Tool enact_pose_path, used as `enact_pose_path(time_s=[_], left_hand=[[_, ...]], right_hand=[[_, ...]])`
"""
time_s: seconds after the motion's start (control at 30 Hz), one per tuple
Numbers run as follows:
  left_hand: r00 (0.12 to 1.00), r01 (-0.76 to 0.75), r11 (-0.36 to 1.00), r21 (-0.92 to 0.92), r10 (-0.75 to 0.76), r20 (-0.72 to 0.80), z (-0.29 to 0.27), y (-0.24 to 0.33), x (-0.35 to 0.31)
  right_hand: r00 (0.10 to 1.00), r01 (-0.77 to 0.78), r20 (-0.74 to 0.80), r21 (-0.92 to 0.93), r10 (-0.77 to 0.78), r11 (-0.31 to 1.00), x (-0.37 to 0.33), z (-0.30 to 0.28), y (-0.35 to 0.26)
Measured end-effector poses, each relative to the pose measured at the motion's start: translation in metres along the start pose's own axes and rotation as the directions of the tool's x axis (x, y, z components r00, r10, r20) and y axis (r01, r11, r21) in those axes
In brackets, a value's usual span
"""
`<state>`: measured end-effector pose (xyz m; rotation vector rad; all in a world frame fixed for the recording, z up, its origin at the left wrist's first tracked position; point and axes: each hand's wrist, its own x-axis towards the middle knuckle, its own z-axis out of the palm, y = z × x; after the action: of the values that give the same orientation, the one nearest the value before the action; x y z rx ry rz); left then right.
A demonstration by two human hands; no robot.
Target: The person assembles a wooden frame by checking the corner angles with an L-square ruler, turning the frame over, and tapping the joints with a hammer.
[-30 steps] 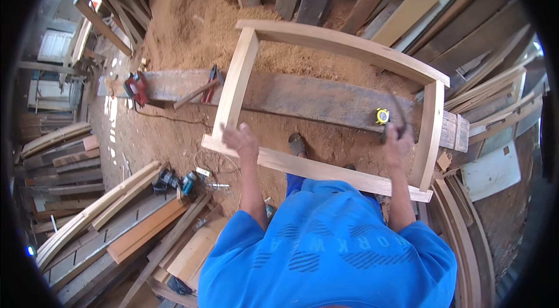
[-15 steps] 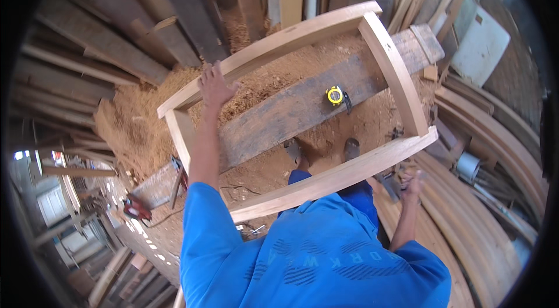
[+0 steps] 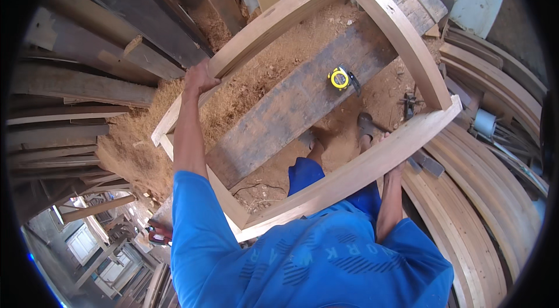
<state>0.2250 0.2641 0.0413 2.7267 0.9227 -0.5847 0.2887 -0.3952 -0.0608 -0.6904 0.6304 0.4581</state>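
A rectangular frame of pale wood (image 3: 402,40) with gently curved rails is tilted in front of me. My left hand (image 3: 201,78) is closed round its far long rail, close to the left corner. At the near rail (image 3: 349,177), my right hand (image 3: 394,173) is closed against the underside, right of my body; the rail hides most of its fingers. Through the frame's opening I see a yellow and black tape measure (image 3: 339,78) lying on a worn dark plank (image 3: 291,107). A grey metal block (image 3: 429,163) lies just right of my right hand.
Sawdust and shavings (image 3: 137,145) cover the ground at left. Boards (image 3: 75,84) lean along the far and left sides. Curved planks (image 3: 466,191) are stacked at right, beside a pale cylinder (image 3: 484,123). A dark metal tool (image 3: 409,104) lies near the frame's right end. My feet (image 3: 365,124) stand below the frame.
The frame has turned counterclockwise, its right end rising. My left hand has gone from resting on the far rail to gripping it. My right hand has come in to the near rail.
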Motion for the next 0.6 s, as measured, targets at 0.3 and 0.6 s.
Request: enact_pose_path(time_s=[0.3,0.6], left_hand=[[0.958,0.104,0.995,0.008,-0.098,-0.270,-0.134,0.028,-0.103],[0.684,-0.135,0.843,-0.522,-0.301,-0.664,-0.241,0.064,-0.279]], right_hand=[[0.888,0.083,0.457,-0.041,-0.056,0.996,-0.040,0.105,-0.094],[0.539,0.446,0.833,-0.156,-0.125,0.882,-0.083,0.336,-0.297]])
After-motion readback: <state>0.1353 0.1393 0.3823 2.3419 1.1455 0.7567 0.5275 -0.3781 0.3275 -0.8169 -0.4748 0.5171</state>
